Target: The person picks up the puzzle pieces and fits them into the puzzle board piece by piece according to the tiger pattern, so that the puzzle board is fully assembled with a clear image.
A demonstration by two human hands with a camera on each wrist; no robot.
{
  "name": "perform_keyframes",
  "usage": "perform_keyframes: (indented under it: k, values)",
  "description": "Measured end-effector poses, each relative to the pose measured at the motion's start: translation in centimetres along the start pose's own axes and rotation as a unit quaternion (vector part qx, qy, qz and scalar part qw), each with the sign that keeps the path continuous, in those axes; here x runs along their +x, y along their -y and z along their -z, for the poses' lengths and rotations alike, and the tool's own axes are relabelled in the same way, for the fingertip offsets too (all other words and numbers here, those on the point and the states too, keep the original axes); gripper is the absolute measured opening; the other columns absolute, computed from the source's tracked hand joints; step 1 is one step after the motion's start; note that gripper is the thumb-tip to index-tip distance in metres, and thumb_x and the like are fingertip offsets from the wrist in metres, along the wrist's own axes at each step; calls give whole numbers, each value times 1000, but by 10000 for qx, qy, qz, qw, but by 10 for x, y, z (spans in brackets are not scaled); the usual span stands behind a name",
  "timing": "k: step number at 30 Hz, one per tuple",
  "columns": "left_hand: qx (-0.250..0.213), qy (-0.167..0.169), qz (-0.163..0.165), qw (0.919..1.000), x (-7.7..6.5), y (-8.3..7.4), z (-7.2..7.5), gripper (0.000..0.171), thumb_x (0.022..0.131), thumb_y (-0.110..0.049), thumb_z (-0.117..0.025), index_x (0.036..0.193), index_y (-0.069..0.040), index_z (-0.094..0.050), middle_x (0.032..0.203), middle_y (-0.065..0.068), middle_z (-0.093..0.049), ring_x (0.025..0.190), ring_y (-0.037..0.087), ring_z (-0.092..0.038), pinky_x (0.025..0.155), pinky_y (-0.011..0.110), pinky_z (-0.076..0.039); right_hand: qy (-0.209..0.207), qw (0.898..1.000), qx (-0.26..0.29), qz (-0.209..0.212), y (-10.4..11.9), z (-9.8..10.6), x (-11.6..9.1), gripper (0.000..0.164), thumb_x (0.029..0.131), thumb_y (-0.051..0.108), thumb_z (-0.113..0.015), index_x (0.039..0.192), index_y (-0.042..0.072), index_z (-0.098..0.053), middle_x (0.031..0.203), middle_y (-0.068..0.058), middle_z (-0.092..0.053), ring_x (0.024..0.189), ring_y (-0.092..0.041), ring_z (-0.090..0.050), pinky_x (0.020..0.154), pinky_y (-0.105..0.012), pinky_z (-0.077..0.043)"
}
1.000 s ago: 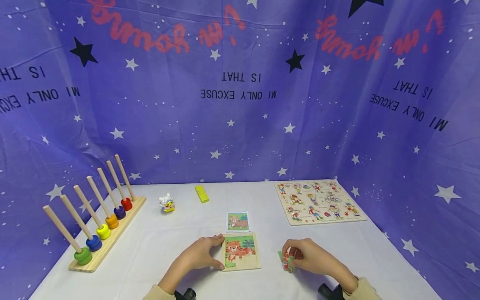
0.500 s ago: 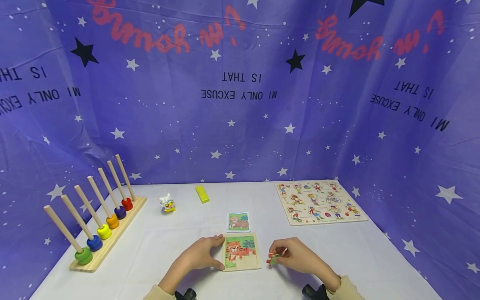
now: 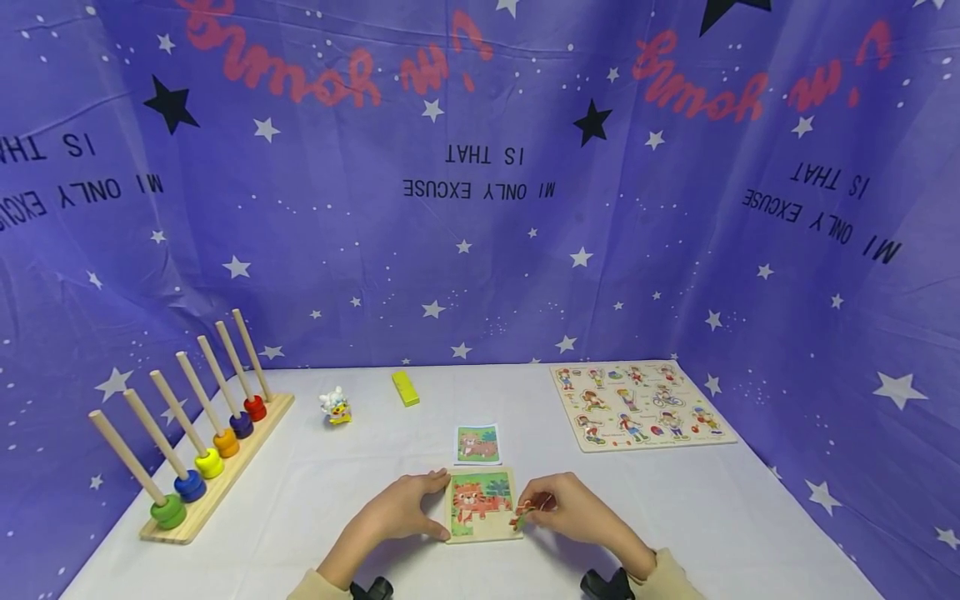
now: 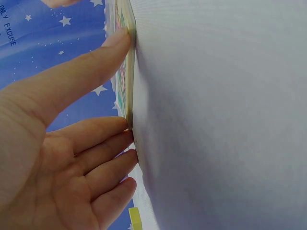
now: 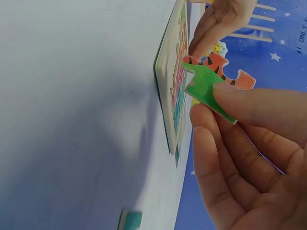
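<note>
A square wooden puzzle tray (image 3: 495,528) lies in front of me in the head view. Its upper part shows a red tiger picture on green, and bare wood shows at the lower right. With thumb and fingers fairly straight, my left hand (image 3: 405,504) touches the tray's left edge. My right hand (image 3: 573,508) pinches a green and orange-striped puzzle piece (image 5: 206,86) between thumb and fingers, at the tray's right edge. In the right wrist view the piece is tilted and raised above the table. A picture card (image 3: 477,444) of a similar animal lies just behind the tray.
On the left stands a peg rack (image 3: 217,475) with coloured rings. A small white toy figure (image 3: 335,406) and a yellow block (image 3: 405,388) sit towards the back. At the back right lies a larger wooden picture board (image 3: 641,406). A purple starry cloth (image 3: 480,275) hangs behind.
My right hand has carried the puzzle piece leftward, from right of the tray to its right edge, turning the piece on the way. My left hand has stayed on the tray.
</note>
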State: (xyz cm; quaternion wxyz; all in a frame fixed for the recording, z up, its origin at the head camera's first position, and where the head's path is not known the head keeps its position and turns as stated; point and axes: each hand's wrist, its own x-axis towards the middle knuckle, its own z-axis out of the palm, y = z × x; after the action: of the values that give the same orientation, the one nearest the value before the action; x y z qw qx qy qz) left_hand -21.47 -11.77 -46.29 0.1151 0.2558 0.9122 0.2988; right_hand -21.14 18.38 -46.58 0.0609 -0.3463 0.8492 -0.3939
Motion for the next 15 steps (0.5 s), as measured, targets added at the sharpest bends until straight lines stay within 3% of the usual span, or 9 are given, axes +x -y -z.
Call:
perform_keyframes:
  k: [6, 11, 15]
  values:
    - [49, 8, -25, 10000, 0, 1, 1, 84, 67, -34, -85, 135, 4, -52, 143, 19, -47, 131, 40, -42, 107, 56, -32, 34, 9999, 101, -79, 7, -8, 12, 14, 83, 4, -74, 94, 12, -71, 85, 4, -69, 73, -2, -61, 65, -21, -53]
    - [58, -28, -40, 10000, -1, 1, 0, 84, 67, -35, -85, 135, 3, -52, 142, 19, -47, 130, 41, -43, 107, 57, -32, 79, 9999, 72, -6, 10, -17, 23, 27, 82, 0, -72, 106, 13, -70, 87, 8, -66, 70, -2, -58, 63, -21, -53]
    - [70, -52, -47, 10000, -1, 0, 0, 84, 67, -35, -85, 134, 3, -53, 142, 19, -48, 130, 41, -43, 107, 57, -33, 149, 9998, 92, 11, 11, -22, 29, 28, 82, 1, -73, 106, 14, -71, 86, 9, -66, 69, -2, -58, 62, -21, -53]
